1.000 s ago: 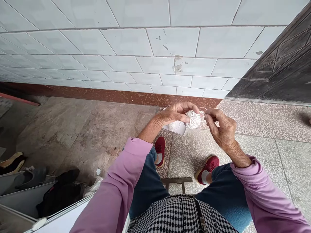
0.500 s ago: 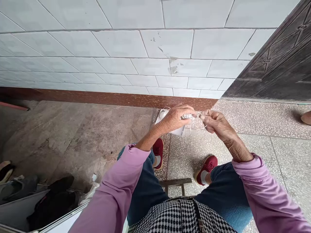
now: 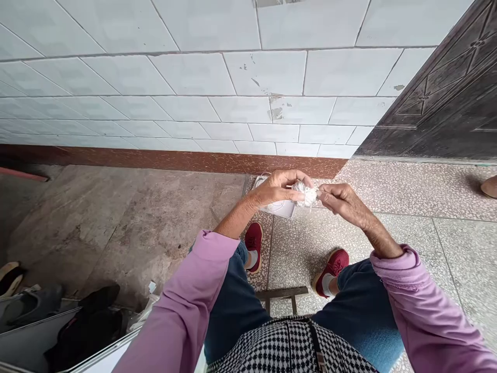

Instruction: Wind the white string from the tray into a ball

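Between my hands is a small bundle of white cord point(image 3: 305, 194), wound in loops. My left hand point(image 3: 277, 187) is closed around its left side, thumb below and fingers above. At the bundle's right end, my right hand point(image 3: 338, 199) pinches with thumb and forefinger, apparently on the cord; the exact strand is too small to make out. Below and behind my left hand, a shallow white box point(image 3: 286, 209) rests on the floor with more white cord in it, partly hidden by that hand.
A white tiled wall point(image 3: 186, 72) with a brown base strip stands ahead, and a dark door point(image 3: 446, 114) is at right. My red shoes point(image 3: 253, 243) flank the box's near side. A wooden stool point(image 3: 281, 293) is beneath me. Boxes with dark shoes point(image 3: 87, 331) lie at lower left.
The cord bundle has turned and shows more of itself between my hands. My right hand has come down slightly and closer against the bundle, and the loose strand below it no longer shows.
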`<move>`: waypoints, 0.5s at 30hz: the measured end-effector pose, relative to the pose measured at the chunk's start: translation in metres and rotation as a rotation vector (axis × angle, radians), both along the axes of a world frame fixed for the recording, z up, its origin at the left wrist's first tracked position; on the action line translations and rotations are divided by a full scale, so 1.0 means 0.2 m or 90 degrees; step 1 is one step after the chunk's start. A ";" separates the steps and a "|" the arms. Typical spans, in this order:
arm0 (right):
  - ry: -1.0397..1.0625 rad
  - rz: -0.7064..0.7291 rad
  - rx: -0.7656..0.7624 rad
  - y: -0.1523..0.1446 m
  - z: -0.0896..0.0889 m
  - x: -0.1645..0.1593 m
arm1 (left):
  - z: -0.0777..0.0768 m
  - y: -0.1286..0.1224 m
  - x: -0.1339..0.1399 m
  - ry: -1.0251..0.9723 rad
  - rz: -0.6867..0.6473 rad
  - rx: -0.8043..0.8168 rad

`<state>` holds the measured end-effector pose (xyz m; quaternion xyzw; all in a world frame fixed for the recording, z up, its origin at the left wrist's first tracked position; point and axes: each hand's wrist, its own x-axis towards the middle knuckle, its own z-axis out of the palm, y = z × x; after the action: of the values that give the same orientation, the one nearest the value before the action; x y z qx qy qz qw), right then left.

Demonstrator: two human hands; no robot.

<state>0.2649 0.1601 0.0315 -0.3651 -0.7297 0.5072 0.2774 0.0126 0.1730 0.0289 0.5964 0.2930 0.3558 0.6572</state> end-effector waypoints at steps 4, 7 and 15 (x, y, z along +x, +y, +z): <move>0.068 0.057 -0.188 0.01 0.03 0.00 | 0.00 -0.05 0.05 -0.127 -0.059 -0.136; 0.077 0.056 -0.214 0.02 0.03 0.00 | 0.00 -0.07 0.03 -0.143 -0.061 -0.156; -0.033 -0.030 -0.014 0.14 -0.16 0.16 | 0.05 -0.04 -0.12 -0.128 0.090 -0.089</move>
<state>0.2966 0.1886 0.0005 -0.3985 -0.7222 0.4990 0.2659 -0.0117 0.1643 0.0391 0.4880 0.2913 0.4380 0.6965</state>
